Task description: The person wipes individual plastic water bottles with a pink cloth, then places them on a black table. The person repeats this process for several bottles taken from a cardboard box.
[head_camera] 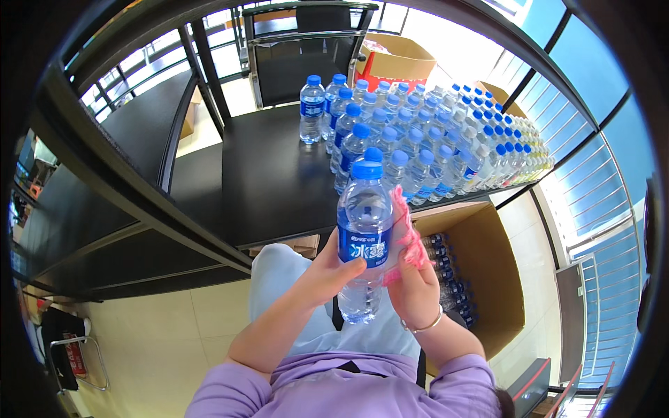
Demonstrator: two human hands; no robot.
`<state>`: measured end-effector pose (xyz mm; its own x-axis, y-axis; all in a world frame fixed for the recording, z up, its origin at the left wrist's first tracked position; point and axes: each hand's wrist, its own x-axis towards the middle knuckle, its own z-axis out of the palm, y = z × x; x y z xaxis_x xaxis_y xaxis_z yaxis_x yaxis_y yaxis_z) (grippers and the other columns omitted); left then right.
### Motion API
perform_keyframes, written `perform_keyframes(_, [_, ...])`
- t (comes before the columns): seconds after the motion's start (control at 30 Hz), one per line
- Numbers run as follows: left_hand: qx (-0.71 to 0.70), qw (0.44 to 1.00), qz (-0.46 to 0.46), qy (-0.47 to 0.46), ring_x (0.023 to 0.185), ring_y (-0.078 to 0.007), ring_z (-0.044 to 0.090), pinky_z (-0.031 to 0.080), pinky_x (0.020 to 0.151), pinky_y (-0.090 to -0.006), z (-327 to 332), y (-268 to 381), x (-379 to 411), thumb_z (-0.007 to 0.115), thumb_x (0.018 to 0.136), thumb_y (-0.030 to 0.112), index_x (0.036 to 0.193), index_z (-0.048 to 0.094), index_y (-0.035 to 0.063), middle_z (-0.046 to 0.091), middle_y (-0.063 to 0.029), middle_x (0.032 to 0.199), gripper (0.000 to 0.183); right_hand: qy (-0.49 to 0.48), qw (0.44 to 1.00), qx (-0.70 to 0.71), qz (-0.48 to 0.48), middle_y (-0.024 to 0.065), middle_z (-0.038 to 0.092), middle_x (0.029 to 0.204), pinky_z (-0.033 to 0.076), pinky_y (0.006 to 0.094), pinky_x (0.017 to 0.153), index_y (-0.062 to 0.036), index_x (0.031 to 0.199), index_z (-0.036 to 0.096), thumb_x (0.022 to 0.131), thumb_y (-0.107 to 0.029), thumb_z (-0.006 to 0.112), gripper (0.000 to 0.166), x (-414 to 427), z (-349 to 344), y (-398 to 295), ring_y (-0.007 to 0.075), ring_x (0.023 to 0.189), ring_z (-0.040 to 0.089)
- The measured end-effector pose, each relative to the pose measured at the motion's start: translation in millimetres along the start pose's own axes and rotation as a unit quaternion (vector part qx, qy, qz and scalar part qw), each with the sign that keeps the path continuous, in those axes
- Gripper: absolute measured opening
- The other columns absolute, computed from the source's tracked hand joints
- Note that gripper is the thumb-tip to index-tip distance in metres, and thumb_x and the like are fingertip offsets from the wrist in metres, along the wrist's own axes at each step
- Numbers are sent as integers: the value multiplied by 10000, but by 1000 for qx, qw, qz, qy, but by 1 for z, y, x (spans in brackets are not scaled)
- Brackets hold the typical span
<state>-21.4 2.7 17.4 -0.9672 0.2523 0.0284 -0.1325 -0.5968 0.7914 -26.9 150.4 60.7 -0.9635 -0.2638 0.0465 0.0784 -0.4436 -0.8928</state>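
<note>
My left hand is wrapped around a clear plastic water bottle with a blue cap and blue label. The bottle stands nearly upright over my lap, its label facing me. In my right hand is a pink-edged cloth, pinched between thumb and fingers along the bottle's right side. Whether the cloth touches the bottle cannot be seen clearly. Just beyond, rows of similar capped bottles stand on the black shelf.
Right of my legs, an open cardboard box holds several bottles. Black metal uprights frame the shelf's left side. Behind it are a black chair and another cardboard box. A folding stool is at lower left.
</note>
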Motion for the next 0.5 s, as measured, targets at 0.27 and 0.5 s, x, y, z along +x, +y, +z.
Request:
perform_keyframes(0.27, [63,997,40,23,1078,-153,449,383,913,-321,-13,20,-5,717,715,183,1297,240,41,426,-83,1199,766,4,977,189,-100,109,424,1256,301,385,984,10,1239,372,931,-195,383,370,27,28,-4,221,1175,395])
perform_keyframes(0.5, [191,982,6,-13,1031,-151,477,392,887,-315,-12,38,-10,723,675,148,1250,305,26,486,-79,1109,721,-29,972,207,-104,107,410,1275,283,392,995,15,1256,347,921,-190,377,393,43,25,-25,234,1197,376])
